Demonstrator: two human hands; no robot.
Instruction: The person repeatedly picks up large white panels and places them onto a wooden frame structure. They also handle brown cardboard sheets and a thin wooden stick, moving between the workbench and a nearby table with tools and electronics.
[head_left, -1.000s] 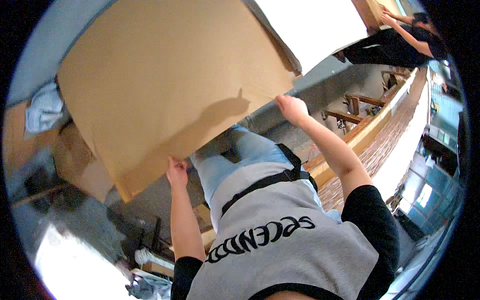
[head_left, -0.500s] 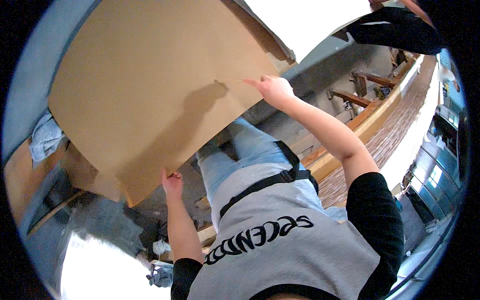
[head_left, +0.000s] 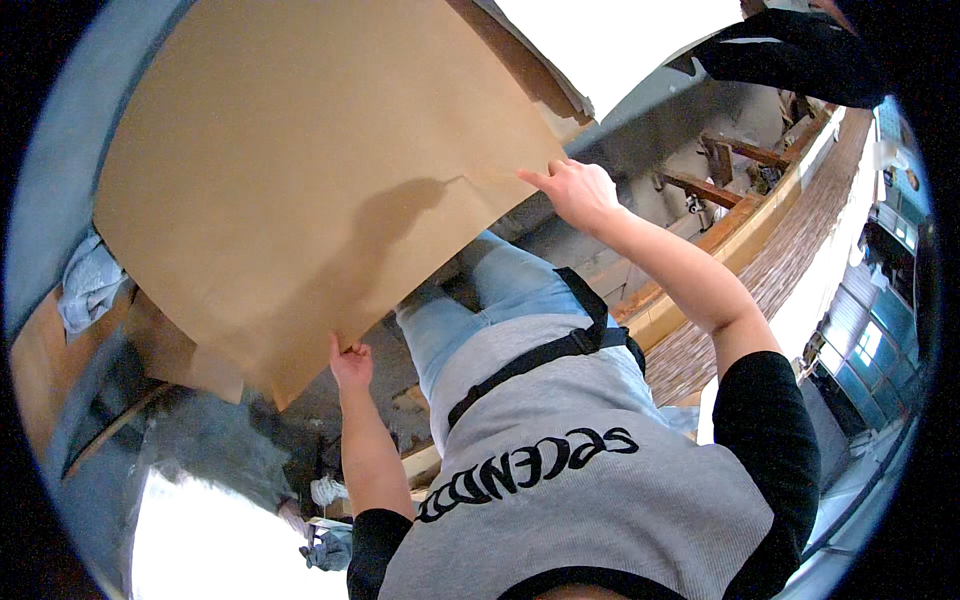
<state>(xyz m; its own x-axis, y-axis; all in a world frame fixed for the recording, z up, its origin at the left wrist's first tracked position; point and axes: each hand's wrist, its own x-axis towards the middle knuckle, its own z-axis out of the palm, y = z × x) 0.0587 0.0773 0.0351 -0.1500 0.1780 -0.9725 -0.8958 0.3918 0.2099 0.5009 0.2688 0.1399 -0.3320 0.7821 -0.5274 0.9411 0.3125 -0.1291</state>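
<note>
- Far left, a crumpled grey cloth (head_left: 88, 285) lies on the wooden surface (head_left: 35, 365), clear of my work.
- My left hand (head_left: 350, 362) pinches the near edge of the big cardboard sheet (head_left: 300, 170), thumb over the edge, taking its weight low down.
- The sheet fills the upper left, tilted up in front of me, off the floor.
- My right hand (head_left: 575, 190) grips the sheet's right edge higher up, fingers closed on it, steadying the wide panel.
</note>
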